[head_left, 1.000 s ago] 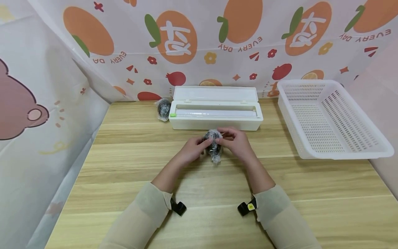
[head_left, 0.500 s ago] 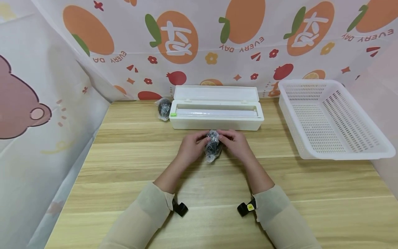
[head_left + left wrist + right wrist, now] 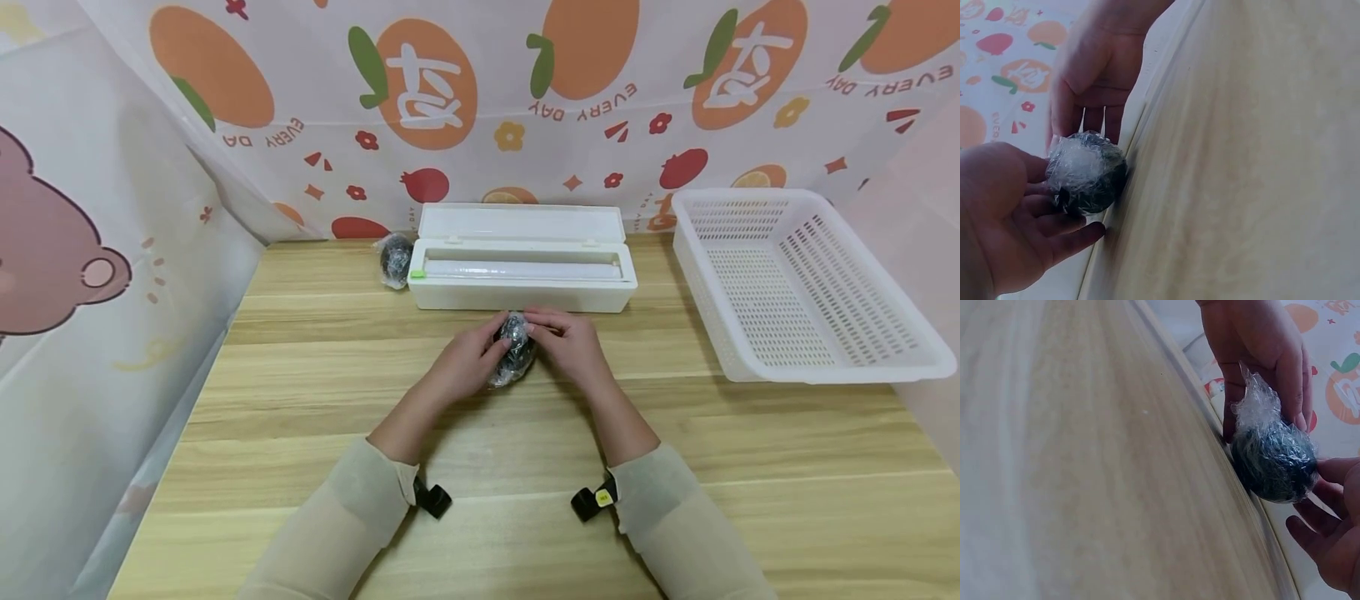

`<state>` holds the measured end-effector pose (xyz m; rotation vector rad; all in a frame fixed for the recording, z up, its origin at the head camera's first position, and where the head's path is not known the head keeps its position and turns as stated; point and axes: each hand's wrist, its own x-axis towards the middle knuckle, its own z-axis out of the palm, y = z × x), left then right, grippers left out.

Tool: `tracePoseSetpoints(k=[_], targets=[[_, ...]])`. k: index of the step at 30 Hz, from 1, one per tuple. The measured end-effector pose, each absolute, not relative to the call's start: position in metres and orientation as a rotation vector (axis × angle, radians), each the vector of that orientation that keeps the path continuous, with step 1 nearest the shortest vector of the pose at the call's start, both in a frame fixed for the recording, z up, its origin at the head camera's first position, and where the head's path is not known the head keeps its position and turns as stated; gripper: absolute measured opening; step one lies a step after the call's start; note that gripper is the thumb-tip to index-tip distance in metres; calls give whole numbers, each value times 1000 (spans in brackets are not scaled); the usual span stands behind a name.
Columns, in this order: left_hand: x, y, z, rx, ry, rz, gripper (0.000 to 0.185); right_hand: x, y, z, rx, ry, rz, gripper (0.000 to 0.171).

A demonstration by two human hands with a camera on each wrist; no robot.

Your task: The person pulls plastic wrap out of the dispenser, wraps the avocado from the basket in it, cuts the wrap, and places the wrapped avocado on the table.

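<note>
In front of the white box, a dark egg-shaped thing wrapped in clear cling film point(image 3: 517, 348) sits between both hands, low over the wooden table. My left hand point(image 3: 463, 362) grips its left side, thumb toward me and fingers behind. From the right, my right hand point(image 3: 573, 346) pinches the wrap with thumb and fingertips. The right wrist view shows a loose twist of film standing off one end of the wrapped dark thing point(image 3: 1275, 464). A white cling film box point(image 3: 517, 297) lies behind the hands, lid up, with a film roll point(image 3: 521, 269) inside.
A second film-wrapped dark thing point(image 3: 395, 262) rests against the box's left end. The white perforated basket point(image 3: 847, 375) stands at the right of the table. A fruit-print cloth point(image 3: 510, 175) hangs right behind the table's back edge.
The wrapped thing has turned between the hands, its loose film end swinging from pointing toward me to the lower left. The left hand has shifted its hold along the side; the right stays close by.
</note>
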<state>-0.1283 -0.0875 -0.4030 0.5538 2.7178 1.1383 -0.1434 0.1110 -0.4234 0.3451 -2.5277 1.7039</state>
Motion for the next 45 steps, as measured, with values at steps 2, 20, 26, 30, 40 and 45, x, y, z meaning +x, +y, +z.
tracePoseSetpoints(k=[2, 20, 26, 30, 40, 45], targets=[[-129, -88, -405, 529, 2690, 1220, 55, -143, 110, -424, 386, -2514, 1712, 23], [-131, -95, -400, 505, 2800, 1342, 29, -139, 117, -416, 567, -2679, 1617, 37], [-134, -110, -394, 773, 2637, 1106, 72, -141, 119, -415, 501, -2680, 1667, 33], [-133, -108, -394, 857, 2670, 1002, 85, -142, 121, -414, 509, -2706, 1666, 34], [-127, -91, -393, 532, 2811, 1073, 51, -140, 123, -411, 809, -2768, 1576, 64], [-129, -92, -393, 486, 2810, 1139, 46, -138, 119, -410, 817, -2846, 1472, 80]])
